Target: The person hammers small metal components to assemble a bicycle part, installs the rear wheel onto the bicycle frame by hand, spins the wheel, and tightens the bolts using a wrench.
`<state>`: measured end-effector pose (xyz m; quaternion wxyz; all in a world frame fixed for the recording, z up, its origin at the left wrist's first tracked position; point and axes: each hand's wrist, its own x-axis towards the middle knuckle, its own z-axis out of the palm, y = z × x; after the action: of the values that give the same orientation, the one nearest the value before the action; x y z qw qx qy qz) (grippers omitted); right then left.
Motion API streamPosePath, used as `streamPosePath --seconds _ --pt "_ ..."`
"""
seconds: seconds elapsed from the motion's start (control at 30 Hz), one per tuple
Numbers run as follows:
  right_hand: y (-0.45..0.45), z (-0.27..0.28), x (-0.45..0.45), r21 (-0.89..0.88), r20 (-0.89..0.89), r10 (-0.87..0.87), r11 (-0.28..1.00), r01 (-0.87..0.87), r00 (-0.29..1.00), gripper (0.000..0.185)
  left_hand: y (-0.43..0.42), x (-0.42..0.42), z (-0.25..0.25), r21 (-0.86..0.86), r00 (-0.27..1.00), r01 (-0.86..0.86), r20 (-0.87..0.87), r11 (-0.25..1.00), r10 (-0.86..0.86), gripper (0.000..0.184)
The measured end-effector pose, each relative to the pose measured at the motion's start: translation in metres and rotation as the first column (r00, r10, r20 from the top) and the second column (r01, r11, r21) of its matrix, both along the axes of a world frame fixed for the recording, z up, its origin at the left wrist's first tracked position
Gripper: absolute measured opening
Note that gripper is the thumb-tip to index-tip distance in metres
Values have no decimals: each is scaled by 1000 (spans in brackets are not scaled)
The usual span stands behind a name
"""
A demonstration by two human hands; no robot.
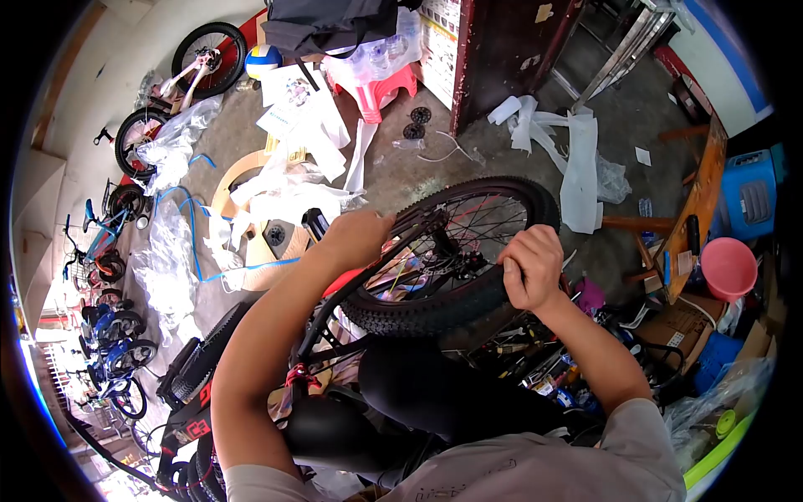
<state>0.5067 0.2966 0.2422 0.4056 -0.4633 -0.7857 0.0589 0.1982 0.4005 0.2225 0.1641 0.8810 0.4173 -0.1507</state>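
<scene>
A bicycle wheel with a thick knobbly tyre (410, 318) lies tilted in front of my knees, joined to a dark bicycle frame (316, 333). Its spokes and hub (443, 243) face up toward me. My left hand (360, 240) is closed at the frame tubes on the wheel's left side, its fingertips partly hidden. Over the tyre's right side, my right hand (533, 266) is curled with the thumb toward the spokes. Below the wheel, red parts (299, 376) show on the frame between my legs.
Torn white wrapping (293, 197) and a cardboard ring (234, 184) lie on the floor ahead. Several small bikes (117, 351) line the left wall. Loose tools (519, 351), a pink basin (728, 268) and a wooden bench (703, 209) are on the right. A red stool (376, 88) stands ahead.
</scene>
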Motion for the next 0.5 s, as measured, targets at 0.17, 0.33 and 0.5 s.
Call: streamPosePath --seconds 0.17,0.33,0.5 --pt "-2 2 -2 -24 2 23 999 -23 1000 18 5 11 24 97 968 -251 2 963 252 36" --pt "1 1 -1 8 2 2 1000 -2 1000 14 10 -6 6 112 994 -108 15 988 107 37" --pt "0 1 0 -8 6 6 1000 -6 1000 14 5 -32 -12 -1 988 -45 147 999 45 42"
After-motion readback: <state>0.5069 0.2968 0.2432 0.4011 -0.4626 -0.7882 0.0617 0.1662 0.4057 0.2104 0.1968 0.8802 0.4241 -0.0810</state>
